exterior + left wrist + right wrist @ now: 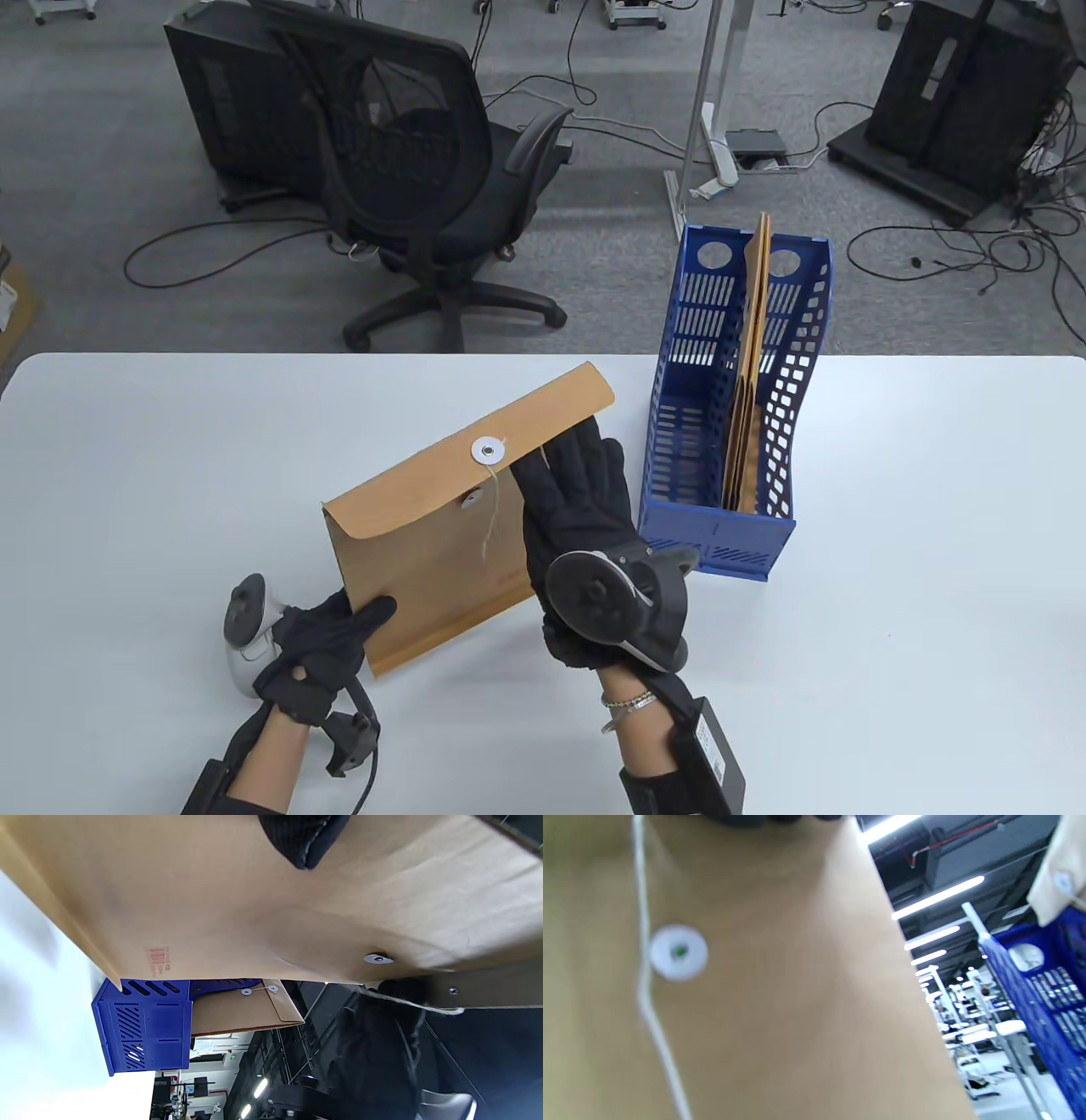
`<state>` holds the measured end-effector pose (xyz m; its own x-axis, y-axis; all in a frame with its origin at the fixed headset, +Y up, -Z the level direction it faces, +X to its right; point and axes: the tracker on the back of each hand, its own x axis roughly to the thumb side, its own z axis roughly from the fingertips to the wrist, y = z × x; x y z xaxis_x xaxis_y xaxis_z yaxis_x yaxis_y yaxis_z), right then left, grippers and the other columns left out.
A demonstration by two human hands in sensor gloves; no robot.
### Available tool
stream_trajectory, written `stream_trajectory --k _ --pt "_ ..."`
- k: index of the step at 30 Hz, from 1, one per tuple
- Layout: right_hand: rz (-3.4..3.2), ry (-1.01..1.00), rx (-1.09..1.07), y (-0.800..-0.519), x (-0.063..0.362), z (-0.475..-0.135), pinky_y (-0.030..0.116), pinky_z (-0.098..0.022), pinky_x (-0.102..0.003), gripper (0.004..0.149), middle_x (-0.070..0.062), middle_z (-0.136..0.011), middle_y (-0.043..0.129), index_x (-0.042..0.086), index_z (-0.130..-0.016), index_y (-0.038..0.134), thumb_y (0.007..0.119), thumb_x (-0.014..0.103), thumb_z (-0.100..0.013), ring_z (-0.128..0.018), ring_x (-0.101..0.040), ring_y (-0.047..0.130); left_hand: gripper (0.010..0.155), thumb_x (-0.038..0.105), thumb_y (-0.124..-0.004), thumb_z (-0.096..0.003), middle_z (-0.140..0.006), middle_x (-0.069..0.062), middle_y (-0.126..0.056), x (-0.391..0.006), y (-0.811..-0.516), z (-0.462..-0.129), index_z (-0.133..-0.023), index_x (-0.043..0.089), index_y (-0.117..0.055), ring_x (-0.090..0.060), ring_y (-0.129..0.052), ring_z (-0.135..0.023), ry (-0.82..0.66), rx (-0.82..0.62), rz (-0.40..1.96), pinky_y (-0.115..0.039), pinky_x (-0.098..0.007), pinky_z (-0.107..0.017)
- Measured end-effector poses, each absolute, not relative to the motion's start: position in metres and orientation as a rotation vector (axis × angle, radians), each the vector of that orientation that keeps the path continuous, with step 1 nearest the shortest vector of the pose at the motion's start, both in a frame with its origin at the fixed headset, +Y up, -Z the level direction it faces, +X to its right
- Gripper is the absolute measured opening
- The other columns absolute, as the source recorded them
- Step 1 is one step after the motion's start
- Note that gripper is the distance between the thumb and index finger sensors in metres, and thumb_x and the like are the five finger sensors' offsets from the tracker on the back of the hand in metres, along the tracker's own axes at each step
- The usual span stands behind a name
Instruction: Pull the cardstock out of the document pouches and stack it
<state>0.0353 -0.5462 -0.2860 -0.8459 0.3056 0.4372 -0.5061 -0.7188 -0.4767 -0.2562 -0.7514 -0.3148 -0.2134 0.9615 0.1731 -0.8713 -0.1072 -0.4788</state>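
A brown kraft document pouch (441,526) with a white string-tie button (486,450) is held tilted above the table, its flap lifted. My left hand (327,632) pinches its near left corner, thumb on top. My right hand (577,518) lies flat with fingers spread on the pouch's right side, under the flap. The pouch fills the left wrist view (254,899) and the right wrist view (755,984). More brown pouches (751,373) stand in a blue file holder (721,526). No cardstock shows.
The blue file holder also shows in the left wrist view (144,1027) and the right wrist view (1043,997). The white table (891,594) runs left and right. A black office chair (424,187) stands beyond the far edge.
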Motion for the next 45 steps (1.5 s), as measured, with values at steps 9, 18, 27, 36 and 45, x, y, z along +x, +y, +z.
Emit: stream_trajectory --k 9,18,27,36,45 --pt "2.502 -0.801 0.6 -0.506 0.042 -0.28 0.044 -0.083 -0.052 0.048 0.002 -0.115 0.065 0.037 -0.106 0.064 0.061 0.028 -0.059 -0.111 -0.026 0.059 0.048 0.028 -0.074 -0.0505 -0.111 -0.002 -0.074 -0.268 -0.751 -0.315 -0.093 0.049 -0.075 -0.028 -0.076 -0.102 -0.524 -0.15 1.717 -0.06 -0.056 -0.073" --pt "2.628 -0.938 0.572 -0.498 0.033 -0.278 0.052 -0.081 -0.053 0.044 0.002 -0.098 0.08 0.038 -0.101 0.069 0.067 0.031 -0.058 -0.094 -0.025 0.079 0.047 0.027 -0.075 -0.0501 -0.112 -0.001 -0.074 -0.273 -0.755 -0.315 -0.092 0.048 -0.077 -0.028 -0.075 -0.103 -0.495 -0.141 1.688 -0.058 -0.055 -0.074" --pt "2.703 -1.066 0.597 -0.51 0.04 -0.276 0.073 -0.072 -0.043 0.053 0.003 -0.097 0.081 0.034 -0.101 0.068 0.078 0.04 -0.05 -0.08 -0.02 0.092 0.047 0.027 -0.075 -0.0502 -0.113 -0.001 -0.073 -0.275 -0.756 -0.315 -0.092 0.048 -0.078 -0.028 -0.073 -0.104 -0.466 -0.136 1.671 -0.058 -0.056 -0.074" --pt "2.642 -0.663 0.776 -0.512 0.053 -0.286 0.061 -0.078 -0.046 0.061 -0.001 -0.114 0.064 0.029 -0.104 0.065 0.078 0.044 -0.047 -0.102 -0.026 0.074 0.046 0.027 -0.075 -0.0505 -0.112 -0.001 -0.073 -0.278 -0.76 -0.316 -0.092 0.048 -0.077 -0.028 -0.074 -0.103 -0.455 -0.143 1.699 -0.059 -0.055 -0.073" --pt "2.741 -0.433 0.852 -0.508 0.053 -0.287 0.052 -0.08 -0.05 0.069 -0.002 -0.12 0.05 0.03 -0.11 0.06 0.075 0.049 -0.046 -0.11 -0.026 0.059 0.046 0.027 -0.075 -0.0502 -0.111 -0.002 -0.075 -0.278 -0.761 -0.316 -0.092 0.047 -0.078 -0.029 -0.075 -0.102 -0.46 -0.162 1.696 -0.06 -0.055 -0.072"
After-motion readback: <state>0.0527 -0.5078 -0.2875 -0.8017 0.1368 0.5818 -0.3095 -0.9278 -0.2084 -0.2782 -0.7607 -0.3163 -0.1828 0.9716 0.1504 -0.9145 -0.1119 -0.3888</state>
